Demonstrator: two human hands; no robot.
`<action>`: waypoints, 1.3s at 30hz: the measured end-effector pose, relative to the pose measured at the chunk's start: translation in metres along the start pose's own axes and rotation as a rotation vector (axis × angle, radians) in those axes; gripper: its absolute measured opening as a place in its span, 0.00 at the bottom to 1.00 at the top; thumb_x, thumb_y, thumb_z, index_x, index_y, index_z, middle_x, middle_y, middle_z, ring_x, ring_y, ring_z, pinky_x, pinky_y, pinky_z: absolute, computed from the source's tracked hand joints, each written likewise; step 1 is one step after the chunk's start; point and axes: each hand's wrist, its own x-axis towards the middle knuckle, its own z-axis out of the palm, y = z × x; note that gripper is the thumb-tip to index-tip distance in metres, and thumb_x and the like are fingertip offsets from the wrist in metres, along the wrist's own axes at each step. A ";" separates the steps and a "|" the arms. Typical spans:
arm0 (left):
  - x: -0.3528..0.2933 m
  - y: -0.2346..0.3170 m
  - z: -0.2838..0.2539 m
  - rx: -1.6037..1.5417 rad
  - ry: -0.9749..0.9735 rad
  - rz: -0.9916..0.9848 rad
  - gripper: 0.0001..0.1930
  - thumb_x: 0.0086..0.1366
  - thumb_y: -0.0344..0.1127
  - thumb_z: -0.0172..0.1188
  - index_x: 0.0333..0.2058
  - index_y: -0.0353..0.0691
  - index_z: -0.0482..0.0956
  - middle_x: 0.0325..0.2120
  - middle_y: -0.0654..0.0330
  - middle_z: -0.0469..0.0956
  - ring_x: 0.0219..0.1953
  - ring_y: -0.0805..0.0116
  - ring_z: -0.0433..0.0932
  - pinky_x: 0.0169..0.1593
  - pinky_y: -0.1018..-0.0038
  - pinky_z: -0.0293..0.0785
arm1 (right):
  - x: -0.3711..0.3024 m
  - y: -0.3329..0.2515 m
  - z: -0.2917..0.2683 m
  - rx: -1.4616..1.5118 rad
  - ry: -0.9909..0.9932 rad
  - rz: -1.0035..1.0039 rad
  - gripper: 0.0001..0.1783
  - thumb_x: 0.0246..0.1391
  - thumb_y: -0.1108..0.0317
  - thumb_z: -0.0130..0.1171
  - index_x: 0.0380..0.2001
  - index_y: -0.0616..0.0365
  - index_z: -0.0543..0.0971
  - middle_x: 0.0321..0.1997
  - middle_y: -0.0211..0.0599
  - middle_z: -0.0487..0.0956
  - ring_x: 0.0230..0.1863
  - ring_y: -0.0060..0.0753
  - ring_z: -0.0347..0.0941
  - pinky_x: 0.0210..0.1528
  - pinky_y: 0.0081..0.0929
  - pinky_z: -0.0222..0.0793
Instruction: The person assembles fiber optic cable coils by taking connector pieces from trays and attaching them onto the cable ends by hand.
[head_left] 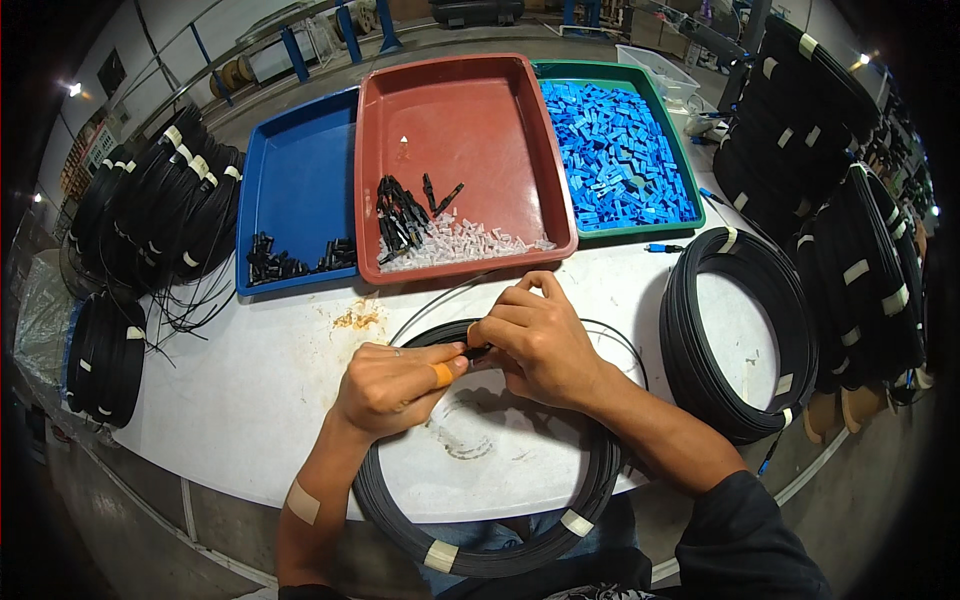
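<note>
A person's two bare hands work close together over a white desk [230, 400]. The left hand [390, 392], an orange wrap on its thumb, and the right hand [535, 338] have their fingers closed, pinching a small black piece [477, 353] between them; its exact shape is mostly hidden. Beneath them, a large ring-shaped coil of thin black cable [510, 560], bound with cream tape, overhangs the desk's near edge.

Along the far edge stand three plastic trays: a blue rectangular tray [300, 180] at left, with black parts; a red rectangular tray [470, 120] in the middle, with slim black pieces and many tiny whitish ones; and a green rectangular tray [635, 232] at right, heaped with bright blue parts. Another taped black cable coil [685, 350] lies by the right edge. Stacked black coils [170, 200] rise by the left edge.
</note>
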 end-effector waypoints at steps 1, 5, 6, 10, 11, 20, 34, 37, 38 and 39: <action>0.001 0.001 0.000 0.025 -0.015 0.040 0.08 0.51 0.22 0.72 0.31 0.38 0.87 0.33 0.52 0.88 0.31 0.66 0.88 0.26 0.77 0.81 | 0.000 0.000 0.000 0.003 -0.023 0.001 0.14 0.36 0.71 0.73 0.30 0.50 0.82 0.29 0.26 0.81 0.37 0.32 0.75 0.50 0.39 0.62; 0.008 0.006 0.002 0.179 -0.015 0.248 0.05 0.52 0.23 0.72 0.30 0.35 0.86 0.33 0.53 0.87 0.33 0.63 0.88 0.30 0.75 0.85 | 0.000 0.002 -0.003 0.034 -0.065 0.024 0.14 0.36 0.71 0.72 0.31 0.50 0.83 0.29 0.26 0.82 0.37 0.32 0.75 0.51 0.40 0.62; 0.010 0.008 0.002 0.176 -0.015 0.249 0.05 0.52 0.23 0.72 0.30 0.35 0.86 0.33 0.53 0.87 0.33 0.63 0.88 0.30 0.75 0.85 | 0.001 0.003 -0.003 0.073 -0.060 0.025 0.14 0.35 0.72 0.74 0.30 0.51 0.83 0.28 0.26 0.81 0.37 0.32 0.75 0.50 0.39 0.62; 0.009 0.010 -0.003 0.255 -0.024 0.284 0.05 0.52 0.23 0.71 0.30 0.33 0.86 0.33 0.54 0.87 0.33 0.62 0.88 0.32 0.74 0.86 | 0.002 0.001 -0.001 0.113 -0.067 0.046 0.14 0.36 0.72 0.72 0.31 0.50 0.83 0.29 0.26 0.81 0.39 0.33 0.74 0.51 0.38 0.60; 0.007 0.009 -0.003 0.227 -0.009 0.233 0.06 0.52 0.23 0.72 0.30 0.34 0.86 0.32 0.54 0.87 0.32 0.63 0.88 0.31 0.75 0.85 | 0.003 -0.001 -0.001 0.114 -0.069 0.043 0.14 0.36 0.72 0.72 0.31 0.50 0.83 0.29 0.26 0.81 0.39 0.33 0.74 0.51 0.38 0.60; 0.003 0.006 0.000 -0.102 0.044 -0.146 0.06 0.50 0.23 0.73 0.29 0.37 0.87 0.30 0.55 0.88 0.29 0.67 0.88 0.28 0.79 0.81 | 0.001 0.000 -0.001 0.059 0.104 -0.073 0.17 0.31 0.75 0.71 0.31 0.55 0.82 0.26 0.27 0.79 0.36 0.34 0.73 0.49 0.38 0.63; 0.008 0.012 -0.001 -0.137 0.110 -0.313 0.05 0.52 0.24 0.75 0.23 0.35 0.86 0.26 0.52 0.87 0.26 0.64 0.87 0.31 0.79 0.83 | 0.001 0.000 0.003 0.056 0.130 -0.078 0.15 0.33 0.73 0.73 0.31 0.54 0.83 0.25 0.28 0.79 0.34 0.34 0.74 0.49 0.39 0.64; 0.003 0.009 -0.005 -0.016 -0.021 -0.173 0.03 0.53 0.23 0.73 0.25 0.36 0.86 0.28 0.53 0.87 0.29 0.62 0.88 0.31 0.78 0.83 | 0.001 -0.001 -0.001 0.007 0.072 -0.060 0.17 0.31 0.74 0.72 0.31 0.54 0.84 0.25 0.29 0.79 0.34 0.33 0.74 0.49 0.40 0.64; 0.004 0.009 -0.004 -0.017 -0.021 -0.172 0.03 0.53 0.23 0.73 0.25 0.36 0.86 0.28 0.53 0.87 0.29 0.62 0.88 0.31 0.78 0.83 | 0.001 -0.001 -0.001 0.007 0.072 -0.059 0.17 0.31 0.74 0.72 0.31 0.54 0.84 0.25 0.29 0.79 0.34 0.33 0.74 0.49 0.40 0.64; 0.005 0.010 -0.003 0.065 -0.008 -0.029 0.04 0.53 0.22 0.72 0.27 0.35 0.86 0.30 0.54 0.87 0.31 0.62 0.89 0.32 0.77 0.85 | 0.002 -0.001 -0.001 0.041 0.055 -0.049 0.17 0.30 0.74 0.72 0.31 0.54 0.84 0.25 0.29 0.80 0.33 0.33 0.74 0.49 0.39 0.64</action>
